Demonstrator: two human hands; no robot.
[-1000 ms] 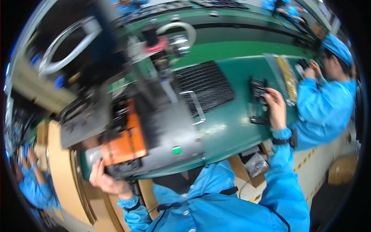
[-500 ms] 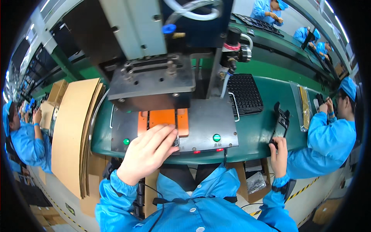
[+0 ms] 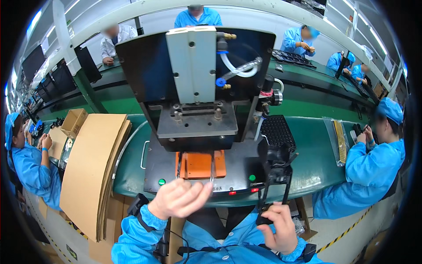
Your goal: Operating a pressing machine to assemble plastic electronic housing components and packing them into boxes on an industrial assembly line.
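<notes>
My right hand grips the lower end of a black plastic frame, a long piece with open gaps. It is raised over the front right of the press base. My left hand is at the base's front edge, thumb and fingers closed together. A thin greyish strip, blurred, runs from its fingertips toward the orange fixture; its exact kind I cannot make out. The fixture lies under the dark press head, with a gap between them.
Black trays are stacked right of the press. Yellow strips in a clear bag lie farther right. Cardboard sheets stand at the left. Green and red buttons line the base's front. Co-workers sit on both sides and behind.
The black frame has moved in my right hand from the right of the table toward the middle. My left hand has drawn back from the orange fixture. The view has shifted up.
</notes>
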